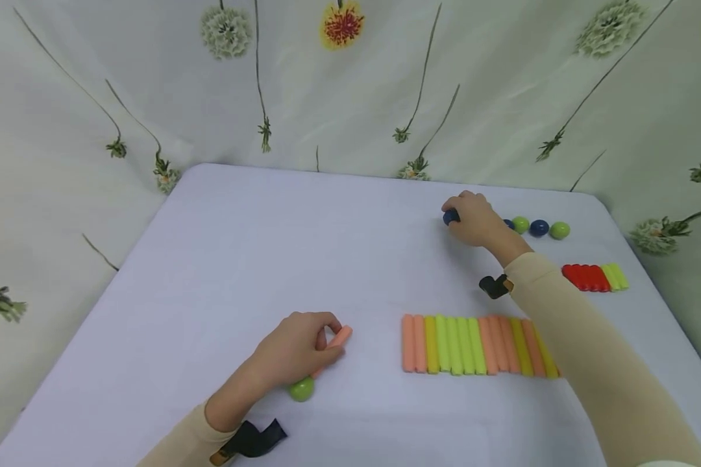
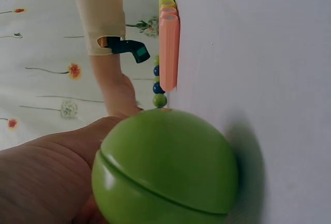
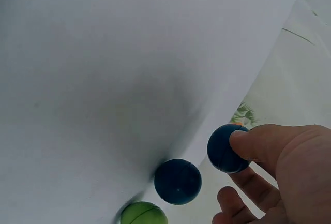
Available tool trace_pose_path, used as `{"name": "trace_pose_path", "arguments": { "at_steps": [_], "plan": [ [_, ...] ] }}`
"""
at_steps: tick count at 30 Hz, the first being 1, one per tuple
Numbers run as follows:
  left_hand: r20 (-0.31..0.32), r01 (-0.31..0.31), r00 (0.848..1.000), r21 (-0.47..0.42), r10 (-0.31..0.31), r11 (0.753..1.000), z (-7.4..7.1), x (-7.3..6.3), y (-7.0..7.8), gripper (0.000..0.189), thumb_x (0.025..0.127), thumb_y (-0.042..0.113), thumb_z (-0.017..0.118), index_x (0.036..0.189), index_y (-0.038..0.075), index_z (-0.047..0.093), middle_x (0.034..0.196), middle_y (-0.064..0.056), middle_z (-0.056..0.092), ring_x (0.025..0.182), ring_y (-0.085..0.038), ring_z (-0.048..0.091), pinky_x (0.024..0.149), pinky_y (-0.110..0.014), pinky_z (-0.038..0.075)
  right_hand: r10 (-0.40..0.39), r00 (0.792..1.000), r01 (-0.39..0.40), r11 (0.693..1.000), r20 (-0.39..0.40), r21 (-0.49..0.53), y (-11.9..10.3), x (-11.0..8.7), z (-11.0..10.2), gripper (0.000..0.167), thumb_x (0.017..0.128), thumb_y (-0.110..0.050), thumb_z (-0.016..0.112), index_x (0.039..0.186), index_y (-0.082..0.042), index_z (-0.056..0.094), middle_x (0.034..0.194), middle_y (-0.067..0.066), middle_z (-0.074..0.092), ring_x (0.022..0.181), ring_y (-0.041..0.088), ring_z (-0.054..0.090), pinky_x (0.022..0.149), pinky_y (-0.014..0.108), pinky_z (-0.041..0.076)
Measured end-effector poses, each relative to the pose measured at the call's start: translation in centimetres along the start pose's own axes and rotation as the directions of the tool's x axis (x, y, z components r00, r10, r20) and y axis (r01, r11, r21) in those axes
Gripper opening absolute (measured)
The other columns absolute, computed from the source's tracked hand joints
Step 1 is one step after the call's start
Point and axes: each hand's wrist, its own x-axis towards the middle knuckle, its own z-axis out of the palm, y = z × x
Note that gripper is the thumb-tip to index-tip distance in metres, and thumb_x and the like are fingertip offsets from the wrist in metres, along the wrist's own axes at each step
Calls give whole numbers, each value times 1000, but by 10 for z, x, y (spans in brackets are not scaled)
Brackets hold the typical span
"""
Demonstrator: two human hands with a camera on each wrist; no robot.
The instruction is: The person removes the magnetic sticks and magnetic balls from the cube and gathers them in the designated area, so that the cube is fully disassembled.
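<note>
In the head view my left hand pinches a salmon-pink stick between thumb and fingers, low over the white table. A green ball lies by the near end of that stick; it looms large in the left wrist view as a grooved green ball beside the palm. At the far right my right hand grips a dark blue ball with its thumb and fingers. Close to it lies another blue ball, then a green ball in the same line.
A long row of salmon, yellow and light-green sticks lies side by side, its right end under the right sleeve. Red sticks and yellow-green sticks sit near the right edge. Blue and green balls line the back right. Flowered cloth hangs behind.
</note>
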Motion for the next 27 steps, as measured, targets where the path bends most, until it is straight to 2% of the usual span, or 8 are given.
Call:
{"name": "trace_pose_path", "arguments": {
  "at_steps": [6, 20, 24, 27],
  "plan": [
    [20, 8, 1000, 11, -8, 1000, 2, -1, 1, 23, 88, 28, 71, 107, 16, 66, 55, 7, 53, 40, -8, 50, 41, -24, 39, 74, 996, -71, 994, 40, -80, 10, 5, 6, 39, 94, -13, 56, 133, -8, 56, 135, 21, 47, 118, 47, 33, 91, 63, 23],
    [10, 19, 1000, 26, -19, 999, -2, 0, 6, 21, 88, 25, 72, 105, 14, 67, 55, 7, 53, 40, -9, 49, 41, -23, 36, 119, 992, -115, 989, 47, -93, 10, 14, 2, 43, 92, -13, 58, 135, -12, 52, 138, 21, 44, 124, 48, 30, 94, 67, 19],
    [1, 17, 1000, 25, -17, 1000, -1, 1, 5, 23, 87, 25, 72, 106, 13, 66, 65, 7, 56, 44, -7, 51, 44, -25, 41, 112, 993, -110, 991, 26, -79, 11, 7, 0, 43, 92, -12, 57, 135, -11, 52, 135, 20, 46, 123, 47, 32, 93, 66, 20],
    [-14, 22, 1000, 31, -21, 999, -1, 2, 3, 34, 86, 24, 73, 116, 12, 63, 75, 9, 57, 49, -6, 51, 48, -25, 43, 91, 996, -91, 995, -15, -51, 11, -2, -2, 43, 92, -13, 57, 134, -9, 52, 133, 21, 46, 122, 48, 32, 91, 65, 20]
  ]
}}
